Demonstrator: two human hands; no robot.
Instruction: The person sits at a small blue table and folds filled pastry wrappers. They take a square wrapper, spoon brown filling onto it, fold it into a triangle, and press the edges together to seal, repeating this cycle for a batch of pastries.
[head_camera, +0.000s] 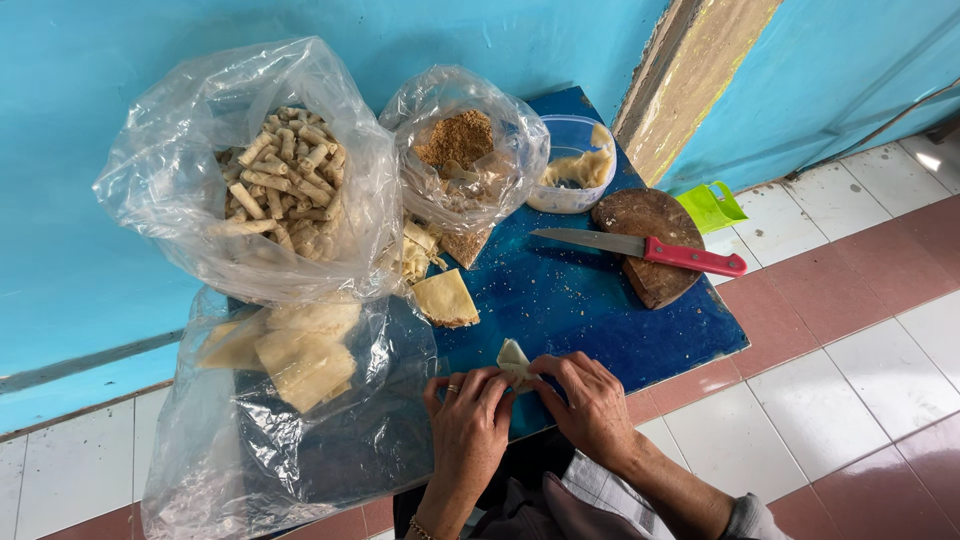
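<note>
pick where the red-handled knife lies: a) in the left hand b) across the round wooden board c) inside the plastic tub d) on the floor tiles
b: the knife lies with its red handle across the round wooden board, its blade reaching out over the blue table.

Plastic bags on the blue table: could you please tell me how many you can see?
3: one of rolled pastries at back left, one of brown crumbs beside it, one of flat wrappers in front. Others may be hidden.

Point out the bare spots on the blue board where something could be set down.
Free: the blue board between the knife, the pastry stack and both hands. Crowded: the left and back, under bags and a tub.
</note>
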